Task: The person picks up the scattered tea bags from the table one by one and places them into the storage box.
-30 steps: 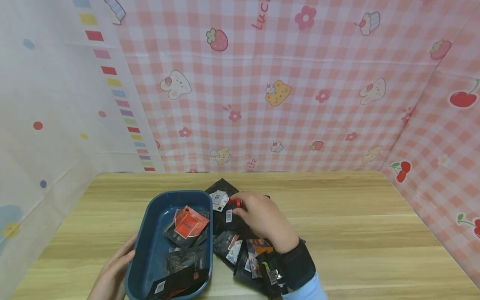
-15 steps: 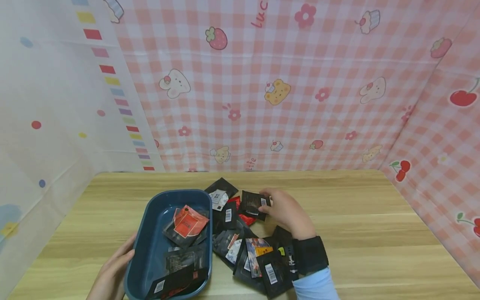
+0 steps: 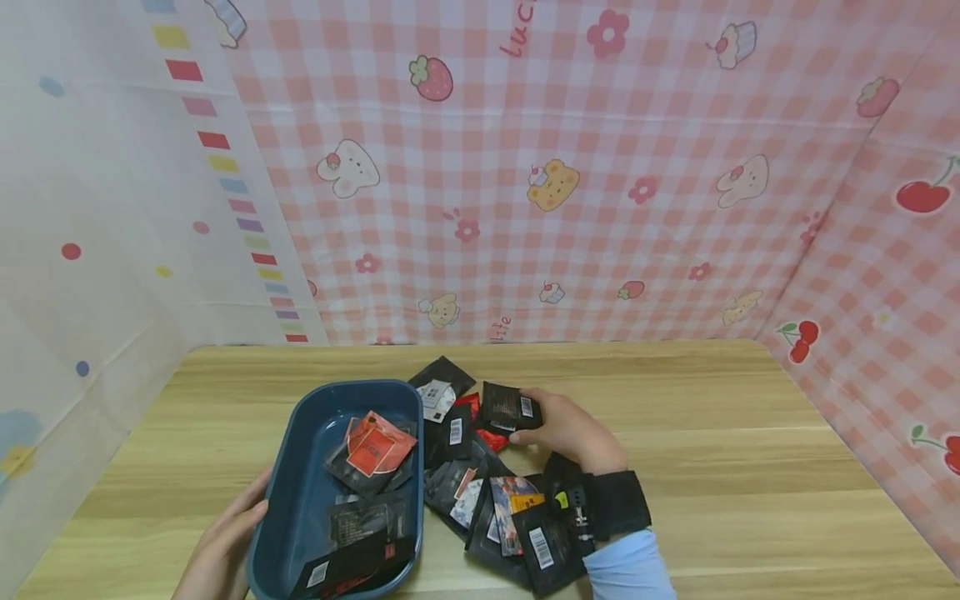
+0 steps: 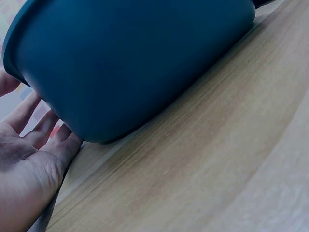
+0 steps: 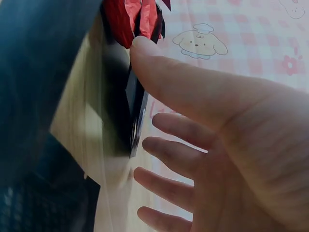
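Note:
My left hand rests against the outer left wall of a blue plastic tub, fingers nearly straight; the left wrist view shows them along the wall and under the rim. My right hand is at the right edge of a black sachet with a barcode label. That sachet lies partly over a red sachet. In the right wrist view the right hand's thumb is by the sachet's edge, while the other fingers are spread and loosely bent, gripping nothing.
Inside the tub lie an orange-red sachet and several dark ones. Right of it are more sachets: a black one with a white label, a colourful one and a black barcoded one. A pink checked cloth hangs behind the wooden table.
My right hand moved rightward with the black sachet off the pile, baring the red sachet beneath. Lately its fingers have loosened at the sachet's edge. The left hand and tub have stayed put.

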`<control>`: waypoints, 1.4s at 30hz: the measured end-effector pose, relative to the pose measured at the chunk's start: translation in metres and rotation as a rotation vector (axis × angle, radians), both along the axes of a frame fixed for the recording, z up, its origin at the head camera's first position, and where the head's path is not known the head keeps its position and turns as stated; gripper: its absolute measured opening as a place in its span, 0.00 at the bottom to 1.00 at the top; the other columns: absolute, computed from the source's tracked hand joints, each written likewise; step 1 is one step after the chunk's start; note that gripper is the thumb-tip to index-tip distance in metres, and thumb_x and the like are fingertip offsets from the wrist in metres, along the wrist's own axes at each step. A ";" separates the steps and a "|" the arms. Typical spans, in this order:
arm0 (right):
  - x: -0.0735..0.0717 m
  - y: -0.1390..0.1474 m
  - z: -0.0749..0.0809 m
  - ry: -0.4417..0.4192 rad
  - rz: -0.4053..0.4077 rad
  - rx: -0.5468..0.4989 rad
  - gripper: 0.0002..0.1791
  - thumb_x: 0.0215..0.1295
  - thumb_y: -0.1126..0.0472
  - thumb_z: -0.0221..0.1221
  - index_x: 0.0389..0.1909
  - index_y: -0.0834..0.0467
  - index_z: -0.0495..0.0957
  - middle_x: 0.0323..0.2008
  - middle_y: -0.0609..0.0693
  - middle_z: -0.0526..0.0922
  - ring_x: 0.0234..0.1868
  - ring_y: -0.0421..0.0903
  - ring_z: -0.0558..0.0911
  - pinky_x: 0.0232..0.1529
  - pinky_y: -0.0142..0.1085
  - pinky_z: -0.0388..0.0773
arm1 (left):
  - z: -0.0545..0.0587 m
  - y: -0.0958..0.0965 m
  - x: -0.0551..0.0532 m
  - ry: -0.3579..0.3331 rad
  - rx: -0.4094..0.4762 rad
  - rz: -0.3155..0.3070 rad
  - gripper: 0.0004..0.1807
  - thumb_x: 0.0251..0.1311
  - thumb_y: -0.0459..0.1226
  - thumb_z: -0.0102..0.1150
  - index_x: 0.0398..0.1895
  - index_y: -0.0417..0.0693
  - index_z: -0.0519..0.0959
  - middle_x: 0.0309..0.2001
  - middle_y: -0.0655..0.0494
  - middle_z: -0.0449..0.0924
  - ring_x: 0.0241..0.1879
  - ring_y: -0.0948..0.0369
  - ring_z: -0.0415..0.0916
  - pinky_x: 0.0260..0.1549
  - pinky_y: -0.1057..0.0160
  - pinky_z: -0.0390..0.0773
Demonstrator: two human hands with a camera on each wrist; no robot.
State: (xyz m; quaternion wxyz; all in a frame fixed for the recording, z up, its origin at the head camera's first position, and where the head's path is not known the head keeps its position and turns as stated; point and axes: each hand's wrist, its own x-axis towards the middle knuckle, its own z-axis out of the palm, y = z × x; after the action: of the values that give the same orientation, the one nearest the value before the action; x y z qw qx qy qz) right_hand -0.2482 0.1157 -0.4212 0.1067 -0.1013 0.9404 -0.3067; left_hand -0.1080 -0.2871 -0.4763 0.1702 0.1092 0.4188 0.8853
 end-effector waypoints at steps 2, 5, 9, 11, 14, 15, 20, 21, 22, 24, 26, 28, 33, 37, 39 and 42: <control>0.000 -0.001 0.000 0.002 0.007 0.004 0.40 0.49 0.54 0.69 0.65 0.58 0.67 0.59 0.60 0.77 0.52 0.52 0.74 0.59 0.51 0.73 | 0.000 0.000 0.000 -0.003 0.000 -0.005 0.27 0.74 0.33 0.21 0.59 0.66 0.71 0.59 0.72 0.76 0.58 0.69 0.70 0.52 0.68 0.78; 0.000 -0.002 0.001 0.005 0.012 0.016 0.39 0.49 0.55 0.68 0.64 0.59 0.67 0.59 0.60 0.77 0.51 0.52 0.74 0.59 0.51 0.73 | 0.000 0.000 0.000 -0.002 0.014 -0.013 0.27 0.74 0.33 0.20 0.59 0.65 0.71 0.60 0.72 0.76 0.58 0.69 0.70 0.53 0.68 0.78; 0.001 -0.002 0.002 0.006 0.004 0.021 0.38 0.49 0.56 0.68 0.64 0.59 0.68 0.58 0.60 0.78 0.50 0.52 0.75 0.58 0.51 0.74 | 0.000 0.000 0.000 0.010 0.000 -0.002 0.27 0.74 0.33 0.21 0.60 0.65 0.70 0.60 0.72 0.76 0.58 0.69 0.70 0.52 0.68 0.78; 0.000 -0.001 0.002 0.011 0.000 0.024 0.38 0.49 0.55 0.68 0.63 0.59 0.69 0.58 0.60 0.78 0.52 0.52 0.75 0.59 0.52 0.73 | 0.000 0.000 0.000 0.001 -0.025 0.014 0.26 0.74 0.33 0.22 0.59 0.66 0.71 0.59 0.73 0.76 0.58 0.69 0.71 0.52 0.69 0.78; 0.000 0.000 0.002 0.022 -0.011 0.025 0.37 0.49 0.55 0.68 0.62 0.59 0.70 0.59 0.59 0.78 0.55 0.52 0.75 0.60 0.52 0.72 | 0.002 0.001 0.000 -0.019 -0.071 0.036 0.24 0.75 0.34 0.25 0.60 0.66 0.69 0.58 0.75 0.76 0.57 0.70 0.71 0.52 0.70 0.78; 0.000 0.000 0.002 0.026 -0.015 0.024 0.36 0.50 0.55 0.68 0.61 0.59 0.71 0.59 0.59 0.78 0.55 0.53 0.75 0.60 0.52 0.72 | 0.002 0.001 0.000 -0.025 -0.079 0.040 0.24 0.75 0.34 0.25 0.61 0.66 0.68 0.58 0.75 0.76 0.57 0.71 0.71 0.52 0.70 0.78; 0.001 -0.001 0.004 0.037 -0.023 0.028 0.30 0.54 0.56 0.65 0.59 0.60 0.73 0.57 0.58 0.79 0.52 0.51 0.76 0.58 0.52 0.74 | 0.003 0.001 0.000 -0.030 -0.077 0.032 0.24 0.75 0.35 0.25 0.64 0.66 0.65 0.58 0.76 0.76 0.57 0.71 0.70 0.52 0.70 0.77; 0.001 -0.001 0.004 0.040 -0.021 0.033 0.29 0.55 0.56 0.64 0.59 0.60 0.73 0.57 0.58 0.79 0.52 0.51 0.76 0.58 0.52 0.74 | 0.003 0.001 0.000 -0.029 -0.066 0.029 0.24 0.75 0.35 0.25 0.63 0.66 0.67 0.58 0.76 0.76 0.57 0.71 0.71 0.52 0.70 0.77; 0.002 -0.001 0.005 0.040 -0.020 0.039 0.28 0.57 0.56 0.63 0.59 0.60 0.73 0.57 0.59 0.79 0.52 0.51 0.76 0.58 0.52 0.74 | 0.003 0.001 0.000 -0.028 -0.055 0.026 0.24 0.75 0.34 0.25 0.62 0.66 0.68 0.58 0.75 0.76 0.57 0.71 0.71 0.52 0.70 0.78; 0.002 -0.002 0.006 0.040 -0.016 0.052 0.25 0.61 0.56 0.59 0.59 0.60 0.73 0.57 0.59 0.79 0.53 0.51 0.76 0.58 0.52 0.74 | 0.002 0.001 0.000 -0.016 -0.029 0.015 0.25 0.74 0.34 0.23 0.60 0.66 0.70 0.59 0.74 0.76 0.57 0.70 0.71 0.52 0.70 0.78; 0.002 -0.003 0.008 0.043 -0.013 0.061 0.23 0.65 0.57 0.54 0.60 0.60 0.72 0.58 0.60 0.78 0.54 0.51 0.76 0.59 0.53 0.74 | 0.001 0.000 0.000 -0.003 0.002 0.000 0.27 0.74 0.33 0.22 0.60 0.65 0.71 0.59 0.72 0.76 0.58 0.69 0.71 0.52 0.69 0.78; 0.002 -0.003 0.010 0.056 -0.016 0.069 0.20 0.69 0.58 0.50 0.59 0.59 0.73 0.57 0.59 0.79 0.52 0.51 0.76 0.58 0.52 0.74 | 0.000 0.000 -0.001 0.012 0.029 -0.016 0.28 0.74 0.32 0.20 0.61 0.64 0.70 0.60 0.71 0.76 0.58 0.68 0.71 0.53 0.68 0.78; 0.005 -0.003 0.018 0.167 -0.047 0.117 0.18 0.71 0.59 0.45 0.56 0.56 0.77 0.51 0.58 0.83 0.46 0.51 0.78 0.54 0.52 0.77 | 0.000 0.000 -0.001 0.017 0.037 -0.030 0.29 0.74 0.32 0.19 0.62 0.64 0.70 0.61 0.70 0.75 0.59 0.67 0.70 0.53 0.67 0.78; 0.009 -0.005 0.029 0.248 -0.065 0.153 0.17 0.71 0.58 0.46 0.54 0.56 0.78 0.49 0.57 0.85 0.45 0.52 0.80 0.50 0.52 0.78 | 0.000 0.000 0.000 0.007 -0.004 -0.011 0.28 0.74 0.33 0.20 0.60 0.65 0.70 0.60 0.72 0.75 0.58 0.68 0.71 0.52 0.68 0.78; 0.011 -0.008 0.035 0.271 -0.060 0.156 0.17 0.71 0.58 0.47 0.53 0.57 0.79 0.47 0.57 0.85 0.43 0.52 0.80 0.49 0.52 0.79 | 0.000 0.000 0.000 0.009 -0.015 -0.004 0.27 0.74 0.33 0.20 0.60 0.65 0.70 0.59 0.72 0.76 0.58 0.68 0.71 0.52 0.68 0.78; 0.016 -0.015 0.043 0.319 -0.043 0.151 0.16 0.70 0.58 0.48 0.51 0.56 0.80 0.44 0.55 0.86 0.40 0.49 0.81 0.44 0.50 0.80 | 0.000 0.000 0.000 0.018 -0.011 -0.004 0.28 0.74 0.32 0.20 0.61 0.65 0.70 0.60 0.72 0.75 0.58 0.68 0.71 0.52 0.68 0.78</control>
State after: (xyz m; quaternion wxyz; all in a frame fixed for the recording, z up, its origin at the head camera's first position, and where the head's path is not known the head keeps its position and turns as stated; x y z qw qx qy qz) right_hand -0.2318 0.1012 -0.3784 -0.0430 -0.1202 0.9677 -0.2173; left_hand -0.1082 -0.2869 -0.4763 0.1689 0.1169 0.4248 0.8817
